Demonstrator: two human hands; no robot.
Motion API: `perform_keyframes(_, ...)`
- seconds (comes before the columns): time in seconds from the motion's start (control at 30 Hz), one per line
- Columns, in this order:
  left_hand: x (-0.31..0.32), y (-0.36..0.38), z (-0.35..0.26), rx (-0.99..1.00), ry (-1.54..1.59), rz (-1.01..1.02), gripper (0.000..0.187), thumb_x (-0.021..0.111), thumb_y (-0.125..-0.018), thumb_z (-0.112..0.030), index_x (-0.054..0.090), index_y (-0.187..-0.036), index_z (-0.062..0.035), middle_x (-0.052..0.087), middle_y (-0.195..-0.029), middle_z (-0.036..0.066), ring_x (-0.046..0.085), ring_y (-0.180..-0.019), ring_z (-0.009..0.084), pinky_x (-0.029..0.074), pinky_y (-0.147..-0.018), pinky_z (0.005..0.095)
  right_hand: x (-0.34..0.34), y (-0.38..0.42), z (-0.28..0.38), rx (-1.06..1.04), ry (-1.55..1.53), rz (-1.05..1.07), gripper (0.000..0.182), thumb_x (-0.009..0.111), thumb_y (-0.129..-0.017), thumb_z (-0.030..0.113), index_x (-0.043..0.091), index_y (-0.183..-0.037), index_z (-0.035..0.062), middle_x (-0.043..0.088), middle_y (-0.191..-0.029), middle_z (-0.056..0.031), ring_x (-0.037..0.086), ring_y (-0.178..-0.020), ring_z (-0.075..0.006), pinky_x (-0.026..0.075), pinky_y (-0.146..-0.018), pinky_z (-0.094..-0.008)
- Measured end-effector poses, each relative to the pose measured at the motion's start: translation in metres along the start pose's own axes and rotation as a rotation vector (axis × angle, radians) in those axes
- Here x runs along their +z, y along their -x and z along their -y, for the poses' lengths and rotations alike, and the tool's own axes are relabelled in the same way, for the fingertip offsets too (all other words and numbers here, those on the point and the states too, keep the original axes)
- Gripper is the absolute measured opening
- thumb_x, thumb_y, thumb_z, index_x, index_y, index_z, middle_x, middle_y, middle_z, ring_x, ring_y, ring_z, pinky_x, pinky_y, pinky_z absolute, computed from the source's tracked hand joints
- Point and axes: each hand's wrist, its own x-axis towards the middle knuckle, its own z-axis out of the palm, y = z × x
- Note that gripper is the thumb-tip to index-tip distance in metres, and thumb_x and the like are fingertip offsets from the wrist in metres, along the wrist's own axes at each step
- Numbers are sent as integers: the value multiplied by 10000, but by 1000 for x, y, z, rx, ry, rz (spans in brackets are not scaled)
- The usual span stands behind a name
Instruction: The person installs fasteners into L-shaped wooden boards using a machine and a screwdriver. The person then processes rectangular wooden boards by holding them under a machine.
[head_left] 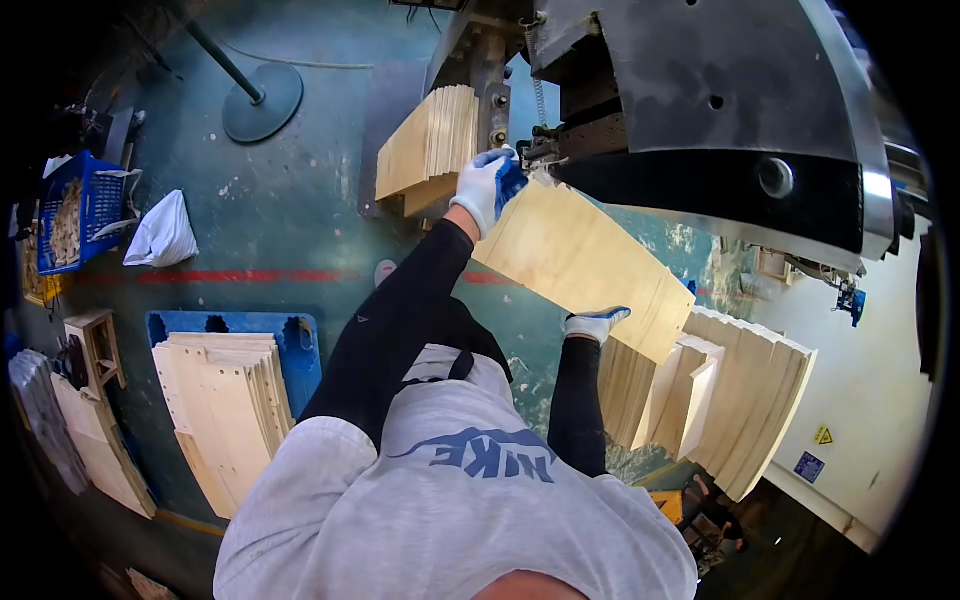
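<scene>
A flat, light plywood board (590, 265) slants across the middle of the view, its upper left end close under the machine. My left hand (486, 188), in a white and blue work glove, is closed at that upper end beside the machine's metal parts; its fingertips are partly hidden. Lower down, my right hand (598, 323), gloved the same way, grips the board's near edge with a finger or thumb lying over its face. The black machine head (720, 190) overhangs the board's far side. Just left of my left hand stands a stack of cut boards (430, 145).
More plywood boards (745, 400) stand stacked at right beneath the held board. On the left, a blue pallet (300, 350) bears a pile of drilled boards (220, 400). A blue crate (98, 210), a white sack (163, 232) and a round stand base (263, 103) occupy the floor.
</scene>
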Motion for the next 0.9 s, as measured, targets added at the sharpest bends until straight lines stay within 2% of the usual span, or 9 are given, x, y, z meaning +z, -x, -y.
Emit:
perform_keyframes(0.07,1,2,-1,64,-36,-45,125,592,-982,-102,618,-1095,-53,662,-978,75,659,-857,208,592,-773,358,16,11,5,24,-9,-25,825,341,-946,739,385,-1507,135,366,-1578,-9,332,-1421,-246,196,-1203,-398)
perform_keyframes(0.17,-1,6,-4,144,-100,-33,129,600,-974,-78,625,-1095,-40,662,-980,70,657,-849,195,594,-765,338,0,-1,2,40,2,0,830,314,-951,739,363,-1518,134,345,-1587,-21,324,-1427,-245,184,-1208,-397)
perform_keyframes(0.27,0,2,-6,142,-218,-22,140,611,-970,-80,622,-1101,-31,664,-987,66,662,-851,187,594,-766,327,15,7,3,-33,103,-52,837,310,-954,737,338,-1528,129,327,-1595,-28,316,-1433,-242,177,-1211,-398)
perform_keyframes(0.43,-10,5,-6,67,-75,5,148,615,-962,-55,616,-1107,-25,663,-1034,79,673,-907,199,603,-811,356,11,4,2,-38,92,-60,840,320,-956,733,335,-1529,119,329,-1592,-28,324,-1425,-234,189,-1206,-385)
perform_keyframes(0.57,-7,15,3,186,23,-24,159,614,-955,-31,612,-1112,-13,671,-1033,84,678,-898,204,598,-850,363,3,-4,1,6,14,-2,829,354,-952,731,368,-1514,121,366,-1571,-25,350,-1397,-226,214,-1194,-370)
perform_keyframes(0.67,-6,22,-7,261,-252,-183,165,599,-950,-4,617,-1113,-20,671,-1029,79,668,-937,186,593,-836,336,-4,-12,-3,-14,36,-47,834,383,-939,738,392,-1501,122,391,-1556,-13,364,-1381,-222,229,-1188,-369)
perform_keyframes(0.8,-39,44,-19,675,-1246,-276,271,649,-921,-195,636,-1121,-14,688,-1018,147,674,-949,281,532,-857,371,-16,-26,-8,-35,16,-8,835,402,-933,737,406,-1493,117,410,-1545,-8,385,-1367,-222,243,-1180,-370)
perform_keyframes(0.83,-47,56,-23,704,-1424,-286,366,590,-932,-341,650,-1116,-30,678,-1062,199,643,-1004,378,489,-914,430,-13,-27,-9,-39,8,-21,833,410,-932,735,412,-1490,116,416,-1541,-9,393,-1361,-222,247,-1177,-368)
perform_keyframes(0.9,-63,80,-20,434,-1550,-228,394,517,-967,-382,658,-1096,-38,671,-1087,217,622,-1035,407,481,-917,453,-6,-23,-7,-28,6,-105,829,435,-927,730,434,-1477,109,447,-1521,-16,424,-1341,-226,262,-1167,-365)
